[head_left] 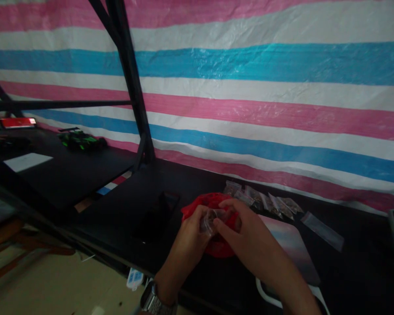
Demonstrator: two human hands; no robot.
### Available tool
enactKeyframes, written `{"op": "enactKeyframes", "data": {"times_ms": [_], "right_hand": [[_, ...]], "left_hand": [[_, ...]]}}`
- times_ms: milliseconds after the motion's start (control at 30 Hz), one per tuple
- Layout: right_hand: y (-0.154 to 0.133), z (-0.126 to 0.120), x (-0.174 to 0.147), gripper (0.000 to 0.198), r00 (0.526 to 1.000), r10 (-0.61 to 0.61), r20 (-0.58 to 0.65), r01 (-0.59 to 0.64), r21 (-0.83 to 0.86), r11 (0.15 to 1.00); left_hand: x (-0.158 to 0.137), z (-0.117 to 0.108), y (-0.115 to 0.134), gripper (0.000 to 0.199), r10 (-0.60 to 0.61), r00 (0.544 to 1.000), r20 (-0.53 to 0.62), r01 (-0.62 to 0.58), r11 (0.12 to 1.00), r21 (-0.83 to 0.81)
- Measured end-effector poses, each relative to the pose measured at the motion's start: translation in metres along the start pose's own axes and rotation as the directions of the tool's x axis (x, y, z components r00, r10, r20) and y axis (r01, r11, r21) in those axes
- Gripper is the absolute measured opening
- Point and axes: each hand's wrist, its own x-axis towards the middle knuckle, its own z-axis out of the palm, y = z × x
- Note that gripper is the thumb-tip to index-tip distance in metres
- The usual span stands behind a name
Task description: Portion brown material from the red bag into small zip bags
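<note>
Both my hands meet over a crumpled red plastic bag (pixel 221 249) on the black tabletop. Between them is a small clear plastic bag (pixel 207 222) with something brownish inside, too blurred to name. My left hand (pixel 193 225) grips the clear bag from the left, thumb on top. My right hand (pixel 241 225) pinches its right side with thumb and fingers. Behind the red bag lies a row of small clear bags (pixel 258 199) with small brownish contents. To the right of my right hand is a flat, shiny, tablet-like plate (pixel 290 245), partly covered by my forearm.
A flat clear bag (pixel 323 231) lies on the right. A dark object (pixel 156 218) stands left of my hands. A black metal post (pixel 131 78) rises behind the table. On the left table are a green toy car (pixel 82 140) and white paper (pixel 28 162).
</note>
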Motion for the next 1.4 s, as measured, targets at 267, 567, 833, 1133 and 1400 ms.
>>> {"op": "enactKeyframes", "data": {"times_ms": [267,567,833,1133,1400], "right_hand": [[-0.009,0.006,0.002,0.046,0.988,-0.148,-0.036,0.141,-0.149,0.979],[-0.012,0.003,0.002,0.048,0.966,-0.239,-0.094,0.226,-0.135,0.965],[-0.003,-0.005,0.006,0.035,0.953,-0.194,-0.233,0.168,-0.128,0.977],[0.016,0.008,0.012,0.036,0.996,-0.086,0.018,0.087,-0.292,0.952],[0.023,0.012,0.015,0.041,0.995,0.054,0.089,-0.010,-0.435,0.900]], "left_hand": [[-0.006,0.004,0.014,0.032,0.082,0.996,-0.027,-0.086,0.974,-0.208],[-0.005,0.004,0.009,0.038,0.029,0.993,-0.110,-0.059,0.958,-0.280],[-0.013,-0.003,0.038,0.017,0.061,0.930,-0.363,-0.175,0.941,-0.291],[-0.020,-0.022,0.049,0.016,0.054,0.919,-0.391,-0.144,0.968,-0.204],[-0.037,-0.005,0.041,0.013,-0.254,0.867,-0.430,0.230,0.967,-0.107]]}}
